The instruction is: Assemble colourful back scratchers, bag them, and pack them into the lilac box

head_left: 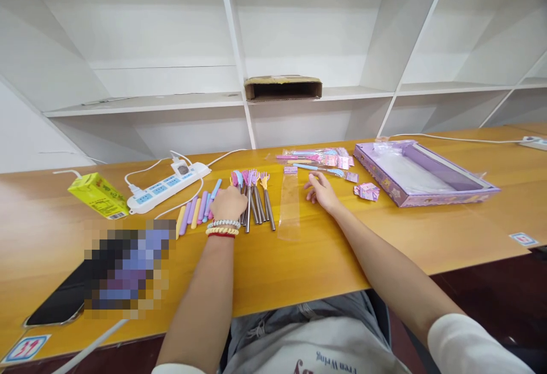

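Observation:
My left hand (228, 204) is lowered over the table between a row of pastel tubes (195, 212) and a group of back scratchers (257, 203). Its fingers are hidden behind the back of the hand, so I cannot see what it grips. The scratchers have metal rods and small coloured claw heads. My right hand (321, 192) hovers with loosely curled, parted fingers and nothing in them. Just left of it lies a clear plastic sleeve (290, 208) with a purple header. Bagged scratchers (318, 157) lie beyond my right hand.
A purple tray-like box (444, 198) stands at right, with small purple cards (366, 191) beside it. At left are a white power strip (168, 188) with cords, a yellow drink carton (97, 195) and a phone (60, 294). A cardboard box (284, 89) sits on the white shelf.

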The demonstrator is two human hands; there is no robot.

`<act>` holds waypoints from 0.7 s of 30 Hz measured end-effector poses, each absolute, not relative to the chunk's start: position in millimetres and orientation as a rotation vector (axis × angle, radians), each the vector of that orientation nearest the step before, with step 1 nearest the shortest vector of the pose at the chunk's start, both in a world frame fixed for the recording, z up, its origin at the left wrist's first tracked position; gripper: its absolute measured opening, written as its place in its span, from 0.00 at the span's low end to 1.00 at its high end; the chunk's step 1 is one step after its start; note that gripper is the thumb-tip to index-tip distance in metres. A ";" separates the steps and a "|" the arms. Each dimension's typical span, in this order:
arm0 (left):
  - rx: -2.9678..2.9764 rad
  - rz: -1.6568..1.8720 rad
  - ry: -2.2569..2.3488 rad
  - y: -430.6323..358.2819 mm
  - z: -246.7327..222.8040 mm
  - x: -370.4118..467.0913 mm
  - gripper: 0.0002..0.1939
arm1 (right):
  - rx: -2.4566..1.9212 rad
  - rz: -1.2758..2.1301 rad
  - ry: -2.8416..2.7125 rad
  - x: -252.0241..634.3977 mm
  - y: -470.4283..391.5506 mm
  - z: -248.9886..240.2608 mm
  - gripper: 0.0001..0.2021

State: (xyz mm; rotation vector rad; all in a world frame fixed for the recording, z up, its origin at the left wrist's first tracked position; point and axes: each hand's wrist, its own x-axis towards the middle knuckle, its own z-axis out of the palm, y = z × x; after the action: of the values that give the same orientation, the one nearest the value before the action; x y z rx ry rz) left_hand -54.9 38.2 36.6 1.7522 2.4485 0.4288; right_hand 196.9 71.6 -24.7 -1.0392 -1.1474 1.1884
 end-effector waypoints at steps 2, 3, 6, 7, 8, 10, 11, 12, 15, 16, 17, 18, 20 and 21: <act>1.748 0.346 2.452 39.5 36.2 -55.5 0.19 | -1.047 1.181 -1.178 197.1 71.4 -25.9 0.21; 1.748 0.318 2.460 40.0 36.6 -55.7 0.19 | -1.050 1.174 -1.189 197.2 71.6 -26.8 0.20; 1.771 0.325 2.462 41.5 36.7 -57.3 0.19 | -1.057 1.153 -1.248 197.7 73.5 -31.0 0.19; 1.773 0.327 2.459 42.2 35.7 -58.3 0.19 | -1.064 1.144 -1.272 197.8 74.4 -32.5 0.19; 1.772 0.327 2.454 43.0 34.4 -59.4 0.18 | -1.071 1.138 -1.293 197.8 75.2 -33.9 0.19; 1.762 0.347 2.456 44.4 31.5 -61.1 0.17 | -1.079 1.126 -1.318 197.8 76.3 -35.5 0.18; 1.756 0.382 2.474 45.0 30.3 -61.3 0.17 | -1.081 1.118 -1.328 197.7 76.5 -35.8 0.18; 1.754 0.438 2.501 45.2 29.7 -60.6 0.17 | -1.085 1.105 -1.342 197.6 76.3 -35.6 0.18; 1.831 0.668 2.569 43.5 30.8 -50.3 0.16 | -1.149 1.028 -1.432 196.7 74.2 -34.0 0.17; 1.893 0.723 2.557 41.9 31.4 -43.8 0.16 | -1.183 0.985 -1.476 196.2 73.3 -33.4 0.16; 1.973 0.753 2.521 39.7 31.6 -35.8 0.15 | -1.216 0.927 -1.517 195.8 72.4 -33.0 0.15; 2.059 0.759 2.467 37.0 31.2 -26.5 0.15 | -1.248 0.854 -1.553 195.4 71.8 -32.8 0.14; 2.244 0.702 2.302 30.1 28.0 -6.3 0.14 | -1.308 0.671 -1.596 195.3 71.7 -33.3 0.11; 2.326 0.656 2.210 26.3 25.2 3.8 0.14 | -1.338 0.579 -1.600 195.7 72.4 -33.9 0.10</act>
State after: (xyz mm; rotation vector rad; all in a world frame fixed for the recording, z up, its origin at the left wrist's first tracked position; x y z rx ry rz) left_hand 3.8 26.3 25.2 2.3262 2.2099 0.6558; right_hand 195.7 72.4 -33.9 -1.3381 -1.6005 0.5793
